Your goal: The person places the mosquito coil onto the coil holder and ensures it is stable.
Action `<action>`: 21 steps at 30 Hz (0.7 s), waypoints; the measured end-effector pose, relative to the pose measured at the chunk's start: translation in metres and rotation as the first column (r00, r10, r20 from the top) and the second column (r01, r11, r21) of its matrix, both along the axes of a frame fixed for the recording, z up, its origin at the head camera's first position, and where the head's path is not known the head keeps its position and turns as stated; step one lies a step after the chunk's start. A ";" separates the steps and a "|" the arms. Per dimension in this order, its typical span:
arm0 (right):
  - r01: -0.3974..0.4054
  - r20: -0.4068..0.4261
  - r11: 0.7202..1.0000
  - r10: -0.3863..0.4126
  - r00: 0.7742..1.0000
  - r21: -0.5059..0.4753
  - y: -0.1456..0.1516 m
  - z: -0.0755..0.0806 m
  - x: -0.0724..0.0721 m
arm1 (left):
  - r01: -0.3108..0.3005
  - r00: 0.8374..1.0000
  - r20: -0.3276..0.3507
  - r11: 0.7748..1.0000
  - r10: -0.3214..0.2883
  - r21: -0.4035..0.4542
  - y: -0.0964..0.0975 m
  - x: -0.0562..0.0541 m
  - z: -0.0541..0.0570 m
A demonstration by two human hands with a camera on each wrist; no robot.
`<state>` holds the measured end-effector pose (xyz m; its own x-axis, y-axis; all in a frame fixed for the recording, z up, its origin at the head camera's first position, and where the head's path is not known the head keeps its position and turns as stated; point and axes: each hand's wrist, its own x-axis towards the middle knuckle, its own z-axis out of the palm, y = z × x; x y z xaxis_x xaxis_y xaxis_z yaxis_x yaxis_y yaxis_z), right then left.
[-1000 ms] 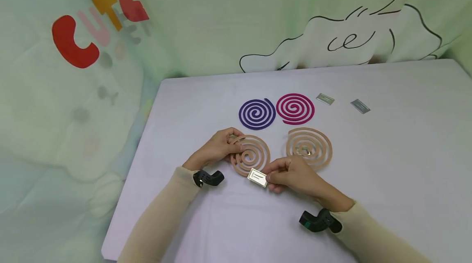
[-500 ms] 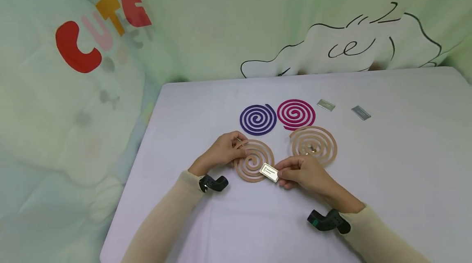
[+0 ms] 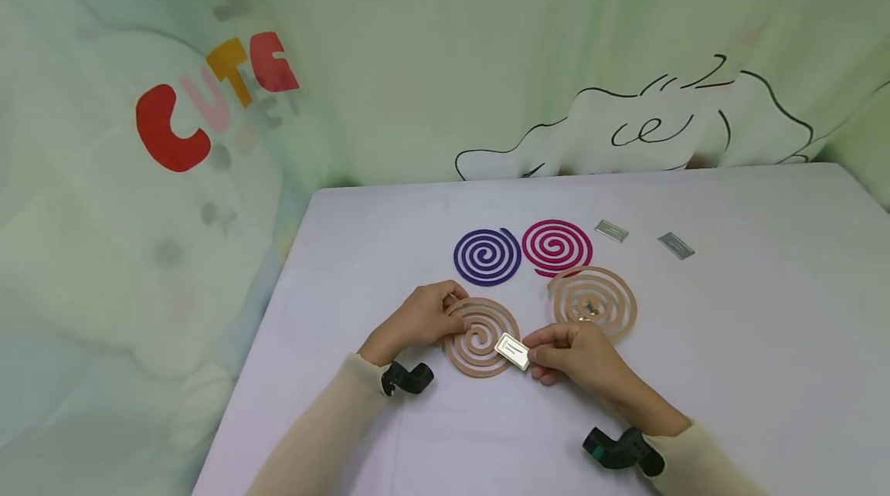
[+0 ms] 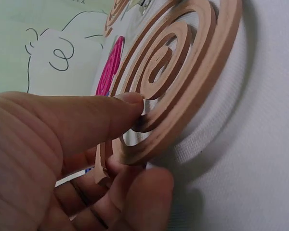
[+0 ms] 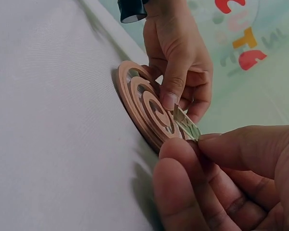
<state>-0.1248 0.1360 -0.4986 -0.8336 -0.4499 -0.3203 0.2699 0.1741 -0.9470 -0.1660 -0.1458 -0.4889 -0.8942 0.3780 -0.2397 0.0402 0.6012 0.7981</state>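
Pinched by the right hand (image 3: 580, 358), the plate (image 3: 512, 351) has been shifted round the left hand's (image 3: 417, 318) gripped tan coil (image 3: 479, 338), seemingly lined up.

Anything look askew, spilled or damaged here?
Mildly: the unheld tan mosquito coil seems raised on shiny metal under its middle, overlapping the magenta coil in the head view, while the purple coil looks flat. The held tan coil and metal plate show no damage; nothing looks spilled.

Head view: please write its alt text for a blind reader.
A left hand pinches a tan spiral coil; the right hand holds a small metal plate. Beyond are another tan coil, a purple coil, a pink coil and two silvery plates.
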 end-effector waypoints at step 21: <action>-0.003 0.002 1.000 0.003 1.000 -0.026 -0.007 -0.002 0.002 | 0.033 0.983 -0.182 0.999 -0.034 -0.009 0.014 0.017 0.001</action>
